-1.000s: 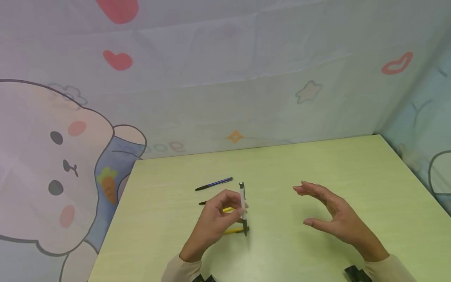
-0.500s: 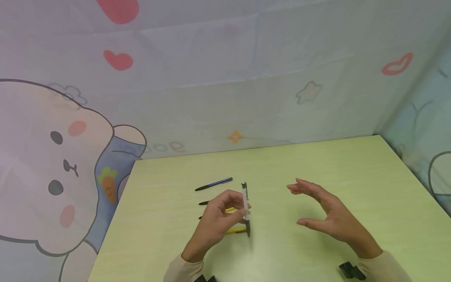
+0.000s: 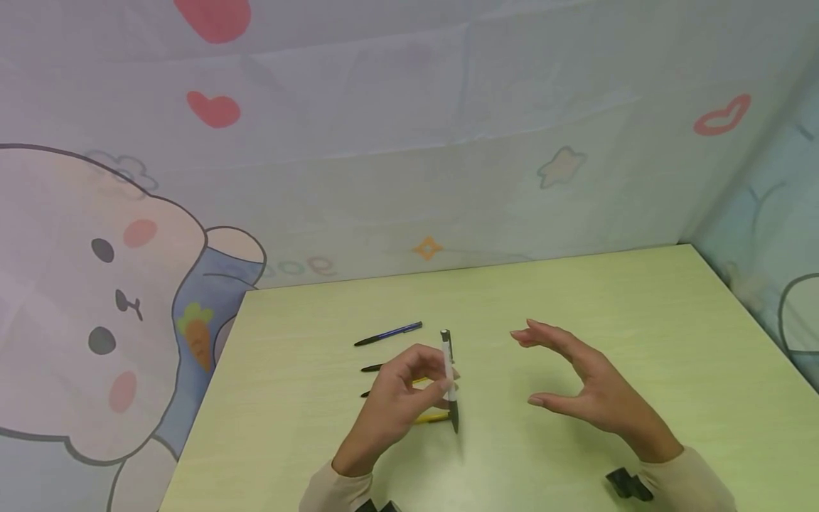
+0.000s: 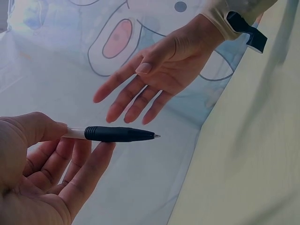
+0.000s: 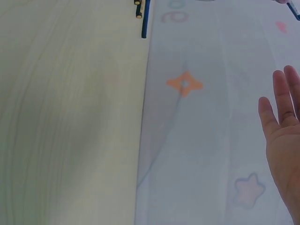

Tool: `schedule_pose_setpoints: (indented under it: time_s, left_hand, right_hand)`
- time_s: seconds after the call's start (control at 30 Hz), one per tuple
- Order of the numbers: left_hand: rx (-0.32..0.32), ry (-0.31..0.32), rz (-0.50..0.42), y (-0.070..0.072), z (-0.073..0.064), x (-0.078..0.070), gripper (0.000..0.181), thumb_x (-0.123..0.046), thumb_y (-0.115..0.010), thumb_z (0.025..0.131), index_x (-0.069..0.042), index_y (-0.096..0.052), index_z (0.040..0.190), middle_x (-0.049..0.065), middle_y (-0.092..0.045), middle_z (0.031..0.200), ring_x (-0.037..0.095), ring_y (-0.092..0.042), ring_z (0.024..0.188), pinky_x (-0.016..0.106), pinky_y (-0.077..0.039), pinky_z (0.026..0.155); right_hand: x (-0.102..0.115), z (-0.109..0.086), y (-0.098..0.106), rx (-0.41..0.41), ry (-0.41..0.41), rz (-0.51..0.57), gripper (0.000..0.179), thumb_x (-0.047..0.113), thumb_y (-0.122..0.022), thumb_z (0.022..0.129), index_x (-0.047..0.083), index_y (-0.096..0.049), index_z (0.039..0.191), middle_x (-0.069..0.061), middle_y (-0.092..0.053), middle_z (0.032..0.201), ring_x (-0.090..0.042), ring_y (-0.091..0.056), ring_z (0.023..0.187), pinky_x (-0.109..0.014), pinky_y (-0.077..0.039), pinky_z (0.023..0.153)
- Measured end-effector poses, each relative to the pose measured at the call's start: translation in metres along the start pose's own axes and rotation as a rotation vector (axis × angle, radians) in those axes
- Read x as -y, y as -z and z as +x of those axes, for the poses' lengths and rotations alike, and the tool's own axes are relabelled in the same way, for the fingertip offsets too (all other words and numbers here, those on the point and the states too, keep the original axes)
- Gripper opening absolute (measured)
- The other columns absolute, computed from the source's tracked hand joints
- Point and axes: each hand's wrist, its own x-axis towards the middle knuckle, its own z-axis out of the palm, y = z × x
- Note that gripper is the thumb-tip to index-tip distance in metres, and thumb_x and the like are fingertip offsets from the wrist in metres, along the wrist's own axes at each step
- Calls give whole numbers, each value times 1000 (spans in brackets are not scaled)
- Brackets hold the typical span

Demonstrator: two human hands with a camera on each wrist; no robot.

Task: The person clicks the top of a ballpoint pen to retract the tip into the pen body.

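My left hand pinches a white ballpoint pen between thumb and fingers, above the table. The pen stands nearly upright, clip end up and dark tip down. In the left wrist view, its black grip and bare metal point show beyond the fingers. To the right, my right hand hovers with thumb and fingers spread apart, holding nothing. Its palm turns toward the pen; a gap separates them. The right wrist view catches part of this right hand, fingers extended.
A blue pen lies behind the left hand on the pale table. Two yellow pens and a black-ended pen lie partly hidden by that hand; the nearer yellow pen shows below it. A printed cloth hangs behind the table.
My right hand has moved left, closer to the pen. The left hand has shifted slightly right with the white pen, whose lower tip now leans a little more to the right.
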Motion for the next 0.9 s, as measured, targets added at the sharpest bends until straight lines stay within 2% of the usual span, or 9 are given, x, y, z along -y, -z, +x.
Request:
schedule_pose_setpoints:
  time_s: [0.17, 0.33, 0.7, 0.9]
  left_hand:
    - [4, 11, -2, -1, 1, 0, 18, -3, -68, 96, -2, -63, 113, 31, -65, 108, 18, -69, 92, 45, -63, 72]
    - [1, 32, -11, -2, 1, -1, 18, -4, -68, 97, -2, -63, 113, 27, -66, 109, 19, -69, 93, 46, -63, 72]
    - [35, 18, -3, -6, 4, -3, 22, -2, -67, 97, 4, -60, 117, 29, -65, 110, 18, -69, 94, 47, -63, 73]
    - [37, 35, -3, -7, 5, -3, 22, -4, -67, 97, 1, -61, 117, 21, -67, 110, 20, -69, 95, 45, -63, 73]
  right_hand:
    - [-1, 5, -3, 8, -5, -5, 98, -17, -85, 66, -9, -36, 150, -24, -57, 139, -19, -53, 131, -20, -34, 116]
    - [0, 11, -7, 16, 13, 19, 96, -15, -85, 68, -9, -36, 150, -23, -57, 139, -22, -54, 130, -21, -34, 116]
    - [2, 25, -16, 44, 33, 89, 95, -14, -83, 71, -9, -33, 152, -21, -58, 139, -23, -53, 131, -24, -32, 118]
    - [1, 29, -22, 58, 4, 101, 96, -12, -84, 73, -5, -33, 153, -12, -59, 141, -23, -54, 131, -24, -33, 118]
